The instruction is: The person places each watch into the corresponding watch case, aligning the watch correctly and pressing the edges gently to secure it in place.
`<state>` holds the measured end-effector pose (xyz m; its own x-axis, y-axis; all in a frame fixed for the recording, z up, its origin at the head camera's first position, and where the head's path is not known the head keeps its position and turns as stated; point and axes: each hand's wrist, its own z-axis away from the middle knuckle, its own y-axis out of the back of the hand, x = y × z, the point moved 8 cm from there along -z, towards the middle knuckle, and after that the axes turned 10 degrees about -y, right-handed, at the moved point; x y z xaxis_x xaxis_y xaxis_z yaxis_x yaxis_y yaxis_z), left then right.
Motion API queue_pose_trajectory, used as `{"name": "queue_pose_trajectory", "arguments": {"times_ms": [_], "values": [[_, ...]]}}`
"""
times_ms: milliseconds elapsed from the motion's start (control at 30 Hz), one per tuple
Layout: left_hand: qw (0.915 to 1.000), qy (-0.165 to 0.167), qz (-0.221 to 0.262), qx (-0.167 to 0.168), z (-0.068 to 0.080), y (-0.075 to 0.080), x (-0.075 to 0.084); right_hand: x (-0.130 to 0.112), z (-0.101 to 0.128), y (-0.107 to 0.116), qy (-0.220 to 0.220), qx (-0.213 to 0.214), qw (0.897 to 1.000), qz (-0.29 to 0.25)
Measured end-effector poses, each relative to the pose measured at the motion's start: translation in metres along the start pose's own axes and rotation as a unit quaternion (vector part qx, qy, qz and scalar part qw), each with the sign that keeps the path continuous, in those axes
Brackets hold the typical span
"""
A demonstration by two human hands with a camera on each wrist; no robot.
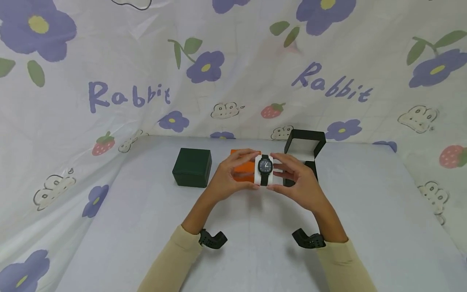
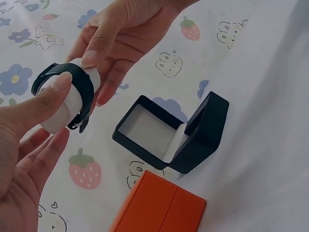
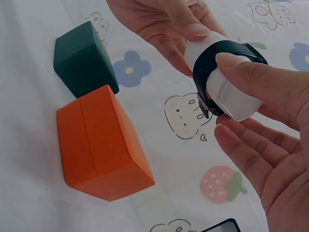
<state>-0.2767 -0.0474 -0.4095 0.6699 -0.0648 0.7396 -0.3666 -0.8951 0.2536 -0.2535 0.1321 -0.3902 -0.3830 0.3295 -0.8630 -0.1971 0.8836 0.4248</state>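
Note:
Both hands hold a black wristwatch [image 1: 265, 165] wrapped round a white watch pillow [image 1: 257, 175], raised in front of the boxes with its dial facing the head camera. My left hand [image 1: 227, 175] grips the pillow's left end between thumb and fingers. At the opposite end, the thumb and fingers of my right hand [image 1: 303, 184] pinch it. In the left wrist view the strap [image 2: 87, 86] circles the pillow, its buckle end hanging below. Behind the right hand, partly hidden, stands an opened black watch box [image 1: 307, 136] with a pale lid lining.
A closed green box [image 1: 192, 167] stands left of the hands. Between it and the black box is a closed orange box [image 3: 104, 145], partly covered by the left hand in the head view. A printed sheet [image 1: 233, 89] with flowers and rabbits hangs behind the white table [image 1: 248, 259].

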Motion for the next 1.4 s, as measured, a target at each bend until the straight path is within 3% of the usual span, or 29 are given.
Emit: {"name": "queue_pose_trajectory", "arguments": {"times_ms": [133,267,467,833,1100,1400], "values": [[0.9999,0.012,-0.01,0.001,0.004,0.0,-0.005,-0.006,0.002,-0.002,-0.011,-0.003,1.0,0.002],[0.9997,0.002,-0.024,0.003,0.003,0.0,-0.005,-0.006,0.001,-0.001,-0.014,-0.003,1.0,0.005],[0.9946,-0.004,-0.104,-0.004,-0.004,0.001,-0.003,0.002,-0.002,0.006,-0.006,-0.003,1.0,0.023],[0.9898,0.022,-0.138,-0.028,-0.02,-0.011,-0.008,0.012,-0.003,0.026,-0.023,0.005,0.995,0.092],[0.9742,0.042,-0.216,-0.052,-0.032,-0.021,-0.016,0.02,-0.004,0.036,-0.014,0.004,0.993,0.119],[0.9602,0.052,-0.263,-0.078,-0.043,-0.036,-0.024,0.034,-0.002,0.048,-0.024,0.002,0.989,0.144]]}}
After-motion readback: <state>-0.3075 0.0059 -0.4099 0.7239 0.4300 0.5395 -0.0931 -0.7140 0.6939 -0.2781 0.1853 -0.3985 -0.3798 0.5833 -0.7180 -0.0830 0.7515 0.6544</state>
